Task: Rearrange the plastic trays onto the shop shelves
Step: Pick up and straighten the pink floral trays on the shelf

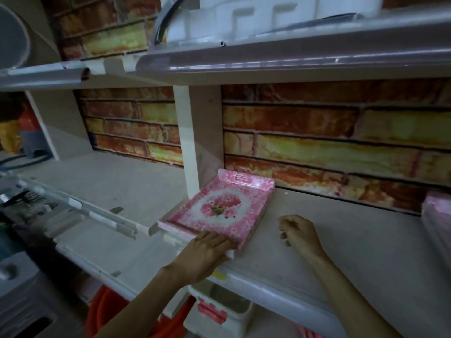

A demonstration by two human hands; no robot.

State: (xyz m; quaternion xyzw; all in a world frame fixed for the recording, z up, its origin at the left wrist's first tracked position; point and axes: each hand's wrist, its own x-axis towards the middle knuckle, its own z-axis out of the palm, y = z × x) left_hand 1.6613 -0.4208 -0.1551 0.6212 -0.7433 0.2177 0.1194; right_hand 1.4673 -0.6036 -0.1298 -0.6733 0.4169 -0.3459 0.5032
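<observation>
1. My left hand (207,250) lies flat on the near end of the pink tray (214,208), fingers straight and together, pressing on its front edge; this grip is spread and closes round nothing.
2. My right hand (299,231) hangs just above the shelf (341,240), to the right of the tray and apart from it. Its fingers are loosely curled and hold nothing.
3. The pink tray is a flowered one with a white oval and a rose cluster in the middle. It lies flat on the shelf, in the left corner of the right-hand bay, its far end with the handle slot close to the white upright (181,142) that divides the bays.
4. The tray sits at a slant to the shelf edge, and its near left corner reaches the front lip.
5. At the far right edge of the shelf a second pink thing (436,215) shows, cut off by the frame; I cannot tell what it is.
6. Behind the shelf runs a wall covering printed as red and yellow brick (329,132).
7. Above me a grey shelf edge (292,59) carries white plastic goods (256,15).
8. Below the shelf front stands a white box with pink clasps (214,311), with something orange (107,311) beside it to the left.
</observation>
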